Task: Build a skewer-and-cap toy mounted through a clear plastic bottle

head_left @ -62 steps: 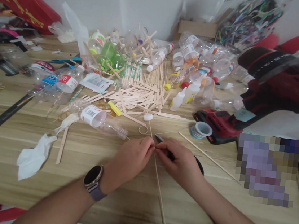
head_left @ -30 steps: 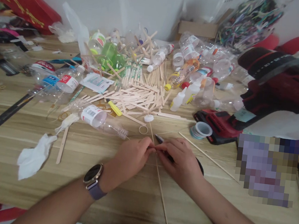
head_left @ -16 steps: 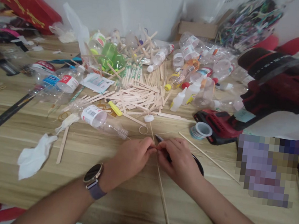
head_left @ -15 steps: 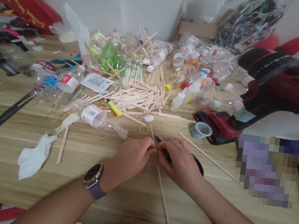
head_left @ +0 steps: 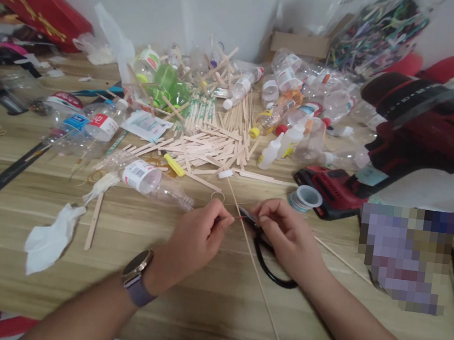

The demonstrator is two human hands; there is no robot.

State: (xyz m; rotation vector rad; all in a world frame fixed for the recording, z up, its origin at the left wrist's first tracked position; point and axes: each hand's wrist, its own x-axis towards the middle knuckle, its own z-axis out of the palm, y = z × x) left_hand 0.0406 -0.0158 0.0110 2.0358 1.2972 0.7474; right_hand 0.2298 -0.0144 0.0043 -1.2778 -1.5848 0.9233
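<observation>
Two hands over the worktop (head_left: 192,320): left hand (head_left: 198,232) is pinching a thin reddish strand (head_left: 240,217) across the long wooden stick (head_left: 265,296), which slants away from a white cap (head_left: 225,174). Right hand's (head_left: 287,238) fingertips are bunched by black-handled scissors (head_left: 265,270), can't tell if they're gripping anything.

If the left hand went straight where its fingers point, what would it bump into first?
Probably the long thin stick, just ahead of the left hand. Depth is unclear, so the hand might pass over it.
</observation>
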